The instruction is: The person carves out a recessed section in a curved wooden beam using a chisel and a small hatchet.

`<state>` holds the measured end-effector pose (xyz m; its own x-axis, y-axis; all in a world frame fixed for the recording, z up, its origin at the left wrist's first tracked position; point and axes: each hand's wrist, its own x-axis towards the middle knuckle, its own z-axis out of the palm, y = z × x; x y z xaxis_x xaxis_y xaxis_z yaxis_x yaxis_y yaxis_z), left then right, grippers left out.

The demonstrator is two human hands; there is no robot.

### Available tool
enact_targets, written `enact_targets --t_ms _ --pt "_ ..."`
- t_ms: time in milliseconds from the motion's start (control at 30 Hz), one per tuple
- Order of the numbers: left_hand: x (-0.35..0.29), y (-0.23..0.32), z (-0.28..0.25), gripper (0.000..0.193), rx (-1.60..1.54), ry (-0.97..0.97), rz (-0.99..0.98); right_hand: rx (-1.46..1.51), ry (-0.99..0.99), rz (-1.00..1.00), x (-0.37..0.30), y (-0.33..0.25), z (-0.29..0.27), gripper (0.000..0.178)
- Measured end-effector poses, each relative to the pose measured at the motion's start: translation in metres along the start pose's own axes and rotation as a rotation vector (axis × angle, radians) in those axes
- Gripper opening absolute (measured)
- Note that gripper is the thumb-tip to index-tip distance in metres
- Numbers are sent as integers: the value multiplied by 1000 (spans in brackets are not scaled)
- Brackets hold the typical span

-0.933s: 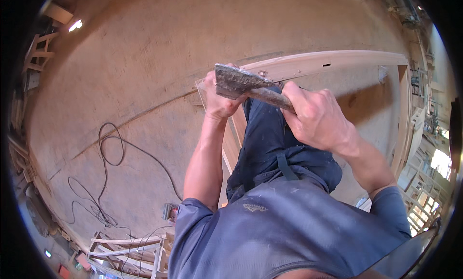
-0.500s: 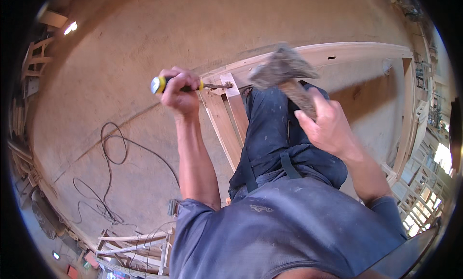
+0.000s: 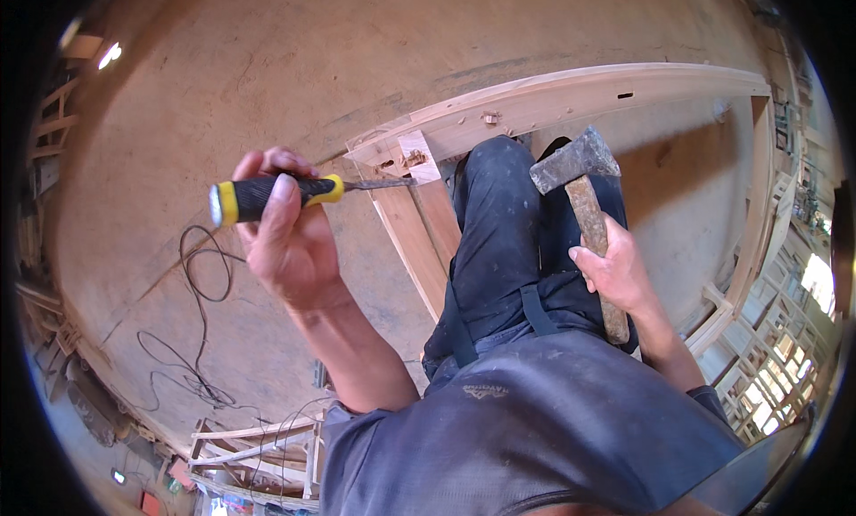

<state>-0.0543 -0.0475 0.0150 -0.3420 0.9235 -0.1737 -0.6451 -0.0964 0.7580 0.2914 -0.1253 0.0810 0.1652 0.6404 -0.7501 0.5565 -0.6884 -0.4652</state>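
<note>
My left hand (image 3: 294, 231) grips a chisel (image 3: 276, 198) by its black and yellow handle, fingers loosely wrapped and thumb along the side. The blade points right, its tip over or beside a short pale wood piece (image 3: 419, 164) with a rough cut hole and chips. In my right hand (image 3: 617, 265) is a hatchet (image 3: 584, 195) with a grey metal head and worn wooden handle, held over my right thigh, apart from the wood. Beneath my legs a long wooden frame beam (image 3: 553, 102) runs to the right, chips scattered on it.
Two parallel boards (image 3: 415, 244) run from the beam toward me, left of my knees. A dark cable (image 3: 198, 338) lies coiled on the floor at left. Wooden frame parts (image 3: 254, 454) stand at lower left. Stacked lattice frames (image 3: 771, 364) line the right side.
The hatchet has moved right and nearer my body. My left hand has swung left and lowered slightly, loosening its fingers, and the chisel has come out of the hole area.
</note>
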Motion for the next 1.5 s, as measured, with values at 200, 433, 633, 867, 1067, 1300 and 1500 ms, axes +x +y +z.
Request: enact_targets --t_ms 200,433,633,867,1067,1300,1500 --pt "-10 -26 -6 14 177 132 306 -70 10 -154 1 -1 6 25" --pt "-22 -53 15 21 191 203 323 -88 -8 -155 -3 4 8 25" --pt "-31 -76 24 23 211 258 375 -92 1 -173 -9 3 8 26" --pt "-65 -107 75 27 314 393 556 -166 107 -316 -16 -10 11 25" --pt "-103 -123 84 38 571 10 625 -245 325 -841 -43 -20 6 11" --pt "-104 -116 65 30 474 1 633 -372 346 -1059 -56 -23 2 25" --pt "-101 -109 63 30 456 80 621 -161 274 -813 -59 -3 12 29"
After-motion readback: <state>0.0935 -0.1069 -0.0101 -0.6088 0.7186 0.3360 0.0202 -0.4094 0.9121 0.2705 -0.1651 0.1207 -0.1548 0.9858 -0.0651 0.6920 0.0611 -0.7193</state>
